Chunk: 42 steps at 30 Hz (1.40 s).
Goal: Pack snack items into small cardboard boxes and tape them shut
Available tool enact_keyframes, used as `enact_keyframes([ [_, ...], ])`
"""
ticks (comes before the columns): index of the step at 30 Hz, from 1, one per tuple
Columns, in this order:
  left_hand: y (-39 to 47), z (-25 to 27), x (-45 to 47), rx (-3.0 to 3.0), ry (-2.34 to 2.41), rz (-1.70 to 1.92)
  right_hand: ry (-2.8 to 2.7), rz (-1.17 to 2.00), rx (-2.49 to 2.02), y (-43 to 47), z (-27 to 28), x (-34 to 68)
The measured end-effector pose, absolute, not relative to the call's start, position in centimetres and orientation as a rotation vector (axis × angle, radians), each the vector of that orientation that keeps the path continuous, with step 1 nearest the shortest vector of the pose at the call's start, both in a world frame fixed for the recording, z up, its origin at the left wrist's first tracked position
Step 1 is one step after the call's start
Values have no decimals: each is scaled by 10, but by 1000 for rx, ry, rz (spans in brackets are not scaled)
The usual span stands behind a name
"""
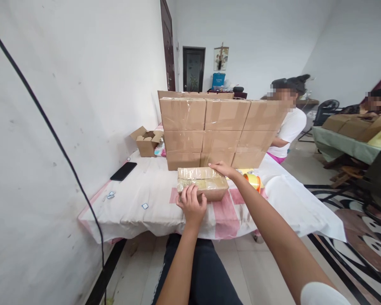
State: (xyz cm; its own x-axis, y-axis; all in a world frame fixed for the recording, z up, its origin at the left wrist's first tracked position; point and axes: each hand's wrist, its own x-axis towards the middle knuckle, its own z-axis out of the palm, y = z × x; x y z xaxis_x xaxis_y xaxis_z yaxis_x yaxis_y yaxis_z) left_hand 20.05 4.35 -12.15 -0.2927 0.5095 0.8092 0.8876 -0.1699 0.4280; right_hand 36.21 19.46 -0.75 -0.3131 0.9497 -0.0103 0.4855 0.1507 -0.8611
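Surface: white-and-pink cloth (130,216) over table; pale wall (66,127) at 9 o'clock.
Left hand (192,202): at box's 7 o'clock corner; fingers curled, slightly spread, thumb apart on front face; grip or mere rest, cannot tell.
Right hand (222,168): at box's 1 o'clock edge; fingers look pressed together along the rim; pinch underneath, cannot tell.
Cardboard box (215,186): between both hands, flat on cloth, shiny tape across it.
Handling: best braced from opposite corners; even pressure should keep the seam flush, tape unwrinkled.
Tape roll (253,182): 3 o'clock of box; keep elbow clear.
Stacked boxes (224,116): 12 o'clock, close behind; probably wise not to bump.
Phone (123,171): 9 o'clock.
Open carton (146,146): 10 o'clock.
Seated person (294,129): 2 o'clock.
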Motion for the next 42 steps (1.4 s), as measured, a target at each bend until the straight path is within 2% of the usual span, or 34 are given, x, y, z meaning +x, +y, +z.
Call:
enact_keyframes([
  [4, 47, -122, 183, -1739, -1685, -1452, -1779, 1091, -1262, 161, -17, 378],
  [9, 50, -125, 162, -1926, -1662, -1494, -1548, 814, -1145, 94, -61, 375],
  [13, 48, -124, 148, -2002, -1587, -1591, -1764, 507, -950, 51, -88, 368],
  [16, 43, -122, 146, -1988, -1576, -1523, -2014, 274, -924, 36, -91, 369],
  [21, 34, -130, 164, -1751, -1680, -1392, -1935, 166, -976, 24, -88, 388],
  [25, 35, -147, 182, -1897, -1740, -1268, -1755, 77, -946, 9, -78, 442],
  [28, 37, -157, 189, -2138, -1694, -1098, -1649, -137, -907, -2, -59, 508],
  [34, 38, -159, 193, -2274, -1562, -898, -1257, -528, -1279, 4, -35, 639],
  [38, 39, -159, 193, -2305, -1475, -863, -1152, -546, -1532, 40, -58, 688],
  [42, 41, -160, 192, -2331, -1460, -885, -1241, -332, -1651, 88, -90, 706],
])
